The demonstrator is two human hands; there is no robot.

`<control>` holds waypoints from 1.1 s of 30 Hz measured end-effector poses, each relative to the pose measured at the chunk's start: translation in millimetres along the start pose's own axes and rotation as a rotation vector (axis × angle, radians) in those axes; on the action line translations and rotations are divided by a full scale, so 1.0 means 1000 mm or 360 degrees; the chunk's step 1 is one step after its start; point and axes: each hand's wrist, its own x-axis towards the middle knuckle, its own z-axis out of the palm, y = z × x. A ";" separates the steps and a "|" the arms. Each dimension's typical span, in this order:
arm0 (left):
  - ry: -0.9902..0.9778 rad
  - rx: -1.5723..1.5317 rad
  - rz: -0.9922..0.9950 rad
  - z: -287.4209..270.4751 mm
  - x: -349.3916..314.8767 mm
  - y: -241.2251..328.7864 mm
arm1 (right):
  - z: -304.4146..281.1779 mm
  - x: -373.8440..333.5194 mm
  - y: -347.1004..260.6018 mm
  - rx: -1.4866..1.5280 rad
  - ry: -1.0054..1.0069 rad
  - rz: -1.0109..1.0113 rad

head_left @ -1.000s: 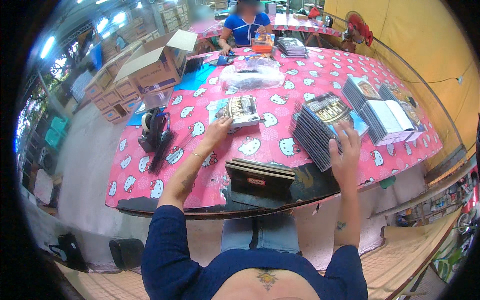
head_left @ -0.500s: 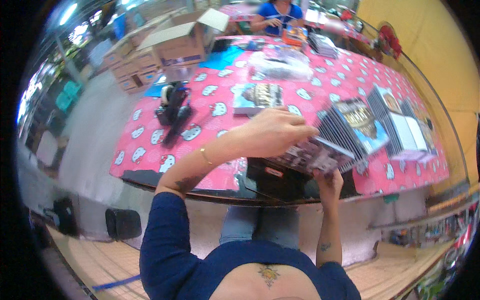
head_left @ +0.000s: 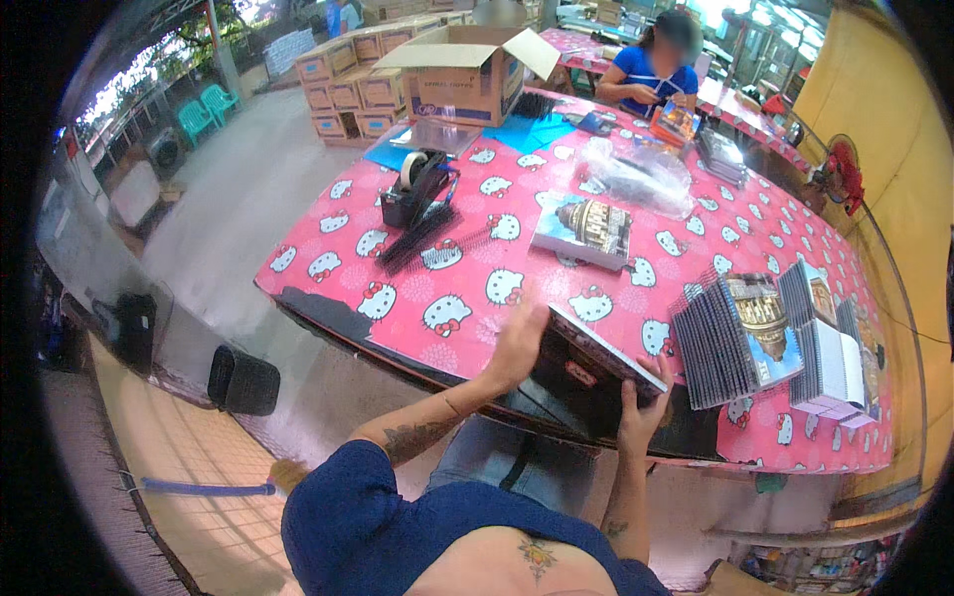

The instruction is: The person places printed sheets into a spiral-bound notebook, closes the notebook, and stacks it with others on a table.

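Observation:
A thin book (head_left: 606, 350) with a pale page edge stands tilted over a black patch (head_left: 556, 392) at the table's near edge. My right hand (head_left: 641, 409) grips its right end, thumb on the near side. My left hand (head_left: 517, 346), smeared by motion, lies against its left end with the fingers stretched out. To the right, a leaning row of spiral-bound books (head_left: 730, 338) shows a cover with a domed building. Beyond my hands lies a book stack (head_left: 586, 230) with a similar cover.
The pink patterned table (head_left: 462, 268) holds a tape dispenser (head_left: 417, 189), black binding coils (head_left: 417, 238), clear plastic wrapping (head_left: 636, 179) and more books (head_left: 820, 338). An open carton (head_left: 457, 79) stands at the far left. Across the table sits a person (head_left: 651, 74) in blue.
My left hand has come down from above the book to its left end. The book has moved away from the spiral-bound row and tipped up. The view has turned rightward and tilted.

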 end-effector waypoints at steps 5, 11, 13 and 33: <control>-0.0479 0.0997 0.0063 -0.032 0.067 -0.044 | -0.040 0.010 0.011 -0.0040 -0.0027 0.0007; -0.0244 0.2131 0.0502 -0.115 0.156 -0.119 | -0.047 0.018 0.006 -0.0034 -0.0091 -0.0004; 0.0078 0.1871 0.0778 -0.104 0.154 -0.115 | -0.048 0.021 -0.008 -0.0002 -0.0055 -0.0094; -0.0325 0.0418 0.0571 -0.026 0.006 0.049 | 0.068 0.055 -0.058 -0.1441 -0.0485 -0.0860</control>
